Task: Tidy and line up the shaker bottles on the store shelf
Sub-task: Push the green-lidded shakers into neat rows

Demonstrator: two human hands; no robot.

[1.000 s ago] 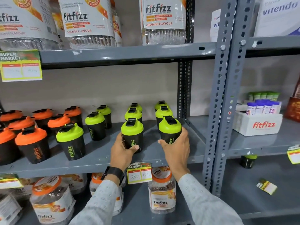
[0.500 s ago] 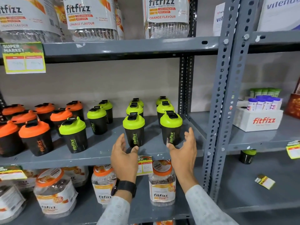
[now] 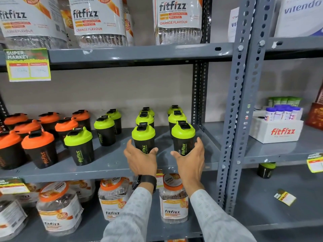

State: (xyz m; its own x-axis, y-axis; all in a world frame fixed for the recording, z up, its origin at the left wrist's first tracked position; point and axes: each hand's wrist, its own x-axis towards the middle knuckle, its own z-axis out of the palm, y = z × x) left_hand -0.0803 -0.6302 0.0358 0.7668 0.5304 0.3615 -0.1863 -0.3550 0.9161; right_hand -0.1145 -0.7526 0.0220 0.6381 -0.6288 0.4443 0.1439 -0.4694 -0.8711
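Note:
Black shaker bottles stand on the grey middle shelf (image 3: 108, 165): orange-lidded ones (image 3: 37, 147) at the left, green-lidded ones to the right. Two green columns run front to back near the right post. My left hand (image 3: 139, 160) is cupped, fingers apart, around the base of the front shaker of the left column (image 3: 143, 137). My right hand (image 3: 191, 159) is cupped the same way around the front shaker of the right column (image 3: 183, 135). Neither hand grips. Another green shaker (image 3: 79, 145) stands further left near the front.
Large fitfizz jars fill the shelf above (image 3: 97, 20) and the shelf below (image 3: 173, 199). A perforated grey post (image 3: 232, 119) bounds the bay on the right. Beyond it stand a white fitfizz box (image 3: 277, 130), a lone shaker (image 3: 265, 170) and a loose price tag (image 3: 284, 197).
A second ago both hands gripped the two front green shakers. They let go, drew back, and now reach forward again, open around the bottles' bases.

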